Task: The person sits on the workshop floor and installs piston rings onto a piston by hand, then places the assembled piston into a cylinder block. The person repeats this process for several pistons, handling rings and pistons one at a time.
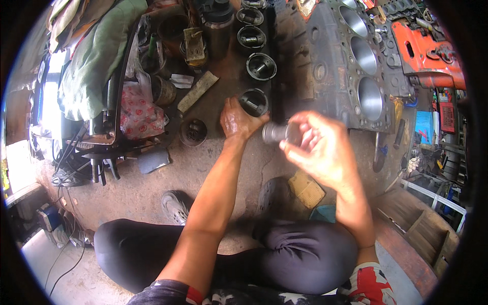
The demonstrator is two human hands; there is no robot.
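Observation:
The nearest upturned piston (253, 103) has my left hand (237, 121) wrapped round its left and near side, its thumb on the near rim. Just to the right, my right hand (325, 148) pinches a stepped, round grey metal piece (275, 133) between thumb and fingers, clear of the piston. That piece is blurred, so its exact kind is not readable. Beyond the held piston, more pistons stand in a row going away, among them one with its pin showing (261, 66) and another behind it (251, 37).
An engine block (325, 66) with open cylinder bores lies right of the pistons. On the left are a bowl of small parts (193, 132), a scraper-like flat strip (198, 92) and a cloth-draped stand (96, 66). A red metal machine part (427, 53) sits far right.

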